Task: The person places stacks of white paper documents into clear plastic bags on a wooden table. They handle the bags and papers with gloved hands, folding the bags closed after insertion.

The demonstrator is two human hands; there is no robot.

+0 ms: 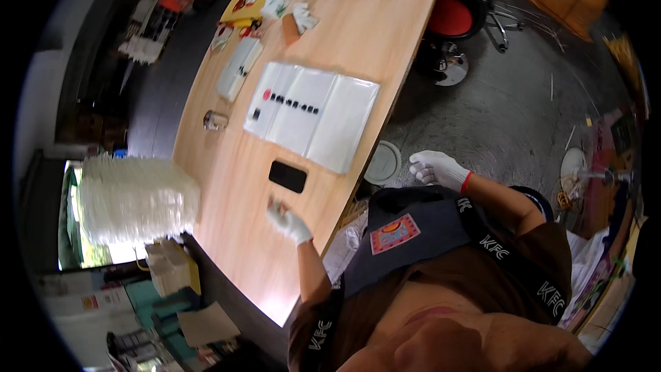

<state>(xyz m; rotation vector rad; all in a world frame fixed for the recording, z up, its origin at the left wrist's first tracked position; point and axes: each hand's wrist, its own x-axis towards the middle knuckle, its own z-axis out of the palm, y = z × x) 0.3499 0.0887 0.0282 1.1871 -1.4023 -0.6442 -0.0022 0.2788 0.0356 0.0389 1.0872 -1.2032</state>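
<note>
My left hand point(288, 224), in a white glove whose fingertips look bare, hovers over or rests on the wooden table point(241, 234); which one I cannot tell. Its fingers reach toward a black smartphone point(287, 176) lying flat, are slightly blurred, and appear apart, with nothing visible in them. Past the phone lies a flat pile of clear-white plastic bags point(330, 120) with dark print and a red mark. Off the table's right edge, my right hand point(438, 169) hangs in the air in a white glove with a red cuff. Its fingers bend loosely around nothing visible.
A small glass jar point(215, 120) and a narrow whitish pack point(239, 69) stand left of the bags. White gloves point(304, 18) lie farther back. A tall stack of clear plastic point(138, 200) stands at the left edge. A red-seated stool point(454, 14) and a round white lid point(383, 162) are at right.
</note>
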